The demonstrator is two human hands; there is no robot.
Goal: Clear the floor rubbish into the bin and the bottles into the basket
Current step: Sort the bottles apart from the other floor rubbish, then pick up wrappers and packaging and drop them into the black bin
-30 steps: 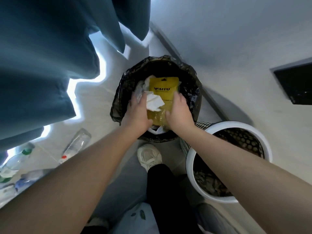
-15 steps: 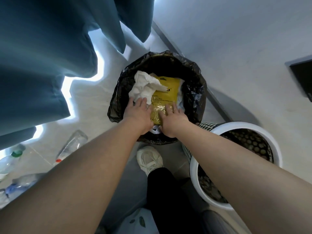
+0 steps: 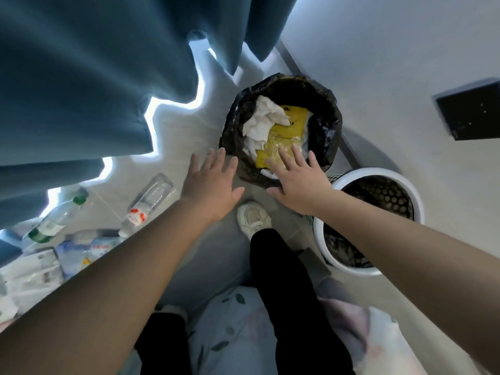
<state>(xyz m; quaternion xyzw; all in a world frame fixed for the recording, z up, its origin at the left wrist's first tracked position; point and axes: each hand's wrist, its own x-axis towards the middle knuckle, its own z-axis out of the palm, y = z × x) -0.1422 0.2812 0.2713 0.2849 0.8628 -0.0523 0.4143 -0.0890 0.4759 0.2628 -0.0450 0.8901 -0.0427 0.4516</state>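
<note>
The bin (image 3: 328, 125) with a black liner stands on the floor ahead, holding a yellow plastic packet (image 3: 286, 131) and crumpled white paper (image 3: 263, 120). My left hand (image 3: 211, 182) hovers open, fingers spread, just left of the bin and holds nothing. My right hand (image 3: 297, 180) is open too, over the bin's near rim, fingertips above the packet. The white perforated basket (image 3: 376, 174) sits to the right of the bin. Several clear plastic bottles (image 3: 147, 201) lie on the floor at the left.
Blue curtains (image 3: 94, 77) hang at the upper left. A white wall with a dark panel (image 3: 470, 112) runs along the right. My white shoe (image 3: 253, 219) and black trouser leg stand just before the bin. White paper rubbish (image 3: 29, 277) lies at the far left.
Both hands have let go of the packet and paper and drawn back out of the bin with fingers spread. The rubbish now lies inside the bin.
</note>
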